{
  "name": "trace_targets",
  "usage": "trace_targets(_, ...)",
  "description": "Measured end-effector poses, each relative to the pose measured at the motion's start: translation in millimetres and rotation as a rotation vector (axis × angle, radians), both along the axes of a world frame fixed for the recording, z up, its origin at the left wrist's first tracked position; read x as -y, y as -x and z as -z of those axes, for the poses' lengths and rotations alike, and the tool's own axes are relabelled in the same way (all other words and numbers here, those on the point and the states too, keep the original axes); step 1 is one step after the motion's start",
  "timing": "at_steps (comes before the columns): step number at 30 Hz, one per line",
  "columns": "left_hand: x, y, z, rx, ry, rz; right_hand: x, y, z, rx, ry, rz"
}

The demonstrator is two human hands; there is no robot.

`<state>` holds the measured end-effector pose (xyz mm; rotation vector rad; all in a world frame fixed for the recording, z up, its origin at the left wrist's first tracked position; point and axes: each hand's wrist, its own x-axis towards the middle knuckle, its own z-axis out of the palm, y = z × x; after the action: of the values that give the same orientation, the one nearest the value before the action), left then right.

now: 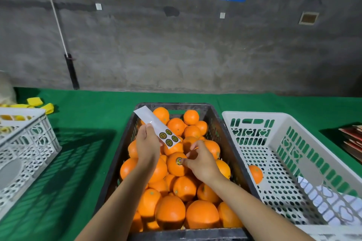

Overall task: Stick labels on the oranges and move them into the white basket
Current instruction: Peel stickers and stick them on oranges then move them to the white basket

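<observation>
The left hand (147, 144) pinches a white label strip (156, 126) by its middle, thumb on top, holding it tilted over the far half of the black crate (219, 123); four round labels remain at the strip's near end. The right hand (199, 159) has its fingers curled, with the thumb tip pressing a round label (179, 161) onto an orange (176, 165) that sits on top of the pile in the middle of the crate. The crate stands on the green counter (88, 115), full of oranges. Just to its right lies the white basket (274, 123), holding one orange (255, 173) near its left wall and some white paper at the near end. Another white crate (25, 139) sits well to the left.

The orange looks firm, round and fairly heavy for its size, with a waxy skin that may slip, so it likely wants a full grasp with fingers wrapped around its widest part, away from the fresh label. The strip is thin, light and floppy; a pinch near the labels should keep it steady
</observation>
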<state>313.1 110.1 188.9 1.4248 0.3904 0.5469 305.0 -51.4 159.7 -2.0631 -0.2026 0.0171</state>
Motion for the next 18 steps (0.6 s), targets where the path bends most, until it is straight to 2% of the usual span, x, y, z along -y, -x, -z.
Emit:
trace_targets(3, 1.4, 0.3, 1.0, -0.005, -0.013, -0.003, -2.6, -0.6, 0.8, -0.008, 0.110, -0.077)
trace_targets(7, 0.5, -0.9, 2.3, -0.008, -0.015, 0.005, -9.5, 3.3, 10.0, -0.016, 0.360, -0.181)
trace_targets(13, 0.6, -0.4, 2.0, -0.032, -0.018, 0.006, -9.9, -4.3, 6.7, -0.104, 0.196, -0.173)
trace_targets(15, 1.0, 0.4, 1.9, -0.029, -0.030, 0.006, -10.2, -2.3, 9.0, -0.104, 0.251, -0.184)
trace_targets(18, 1.9, 1.6, 1.2, -0.019, -0.044, 0.014, -11.9, 2.2, 13.2, -0.011, 0.452, -0.200)
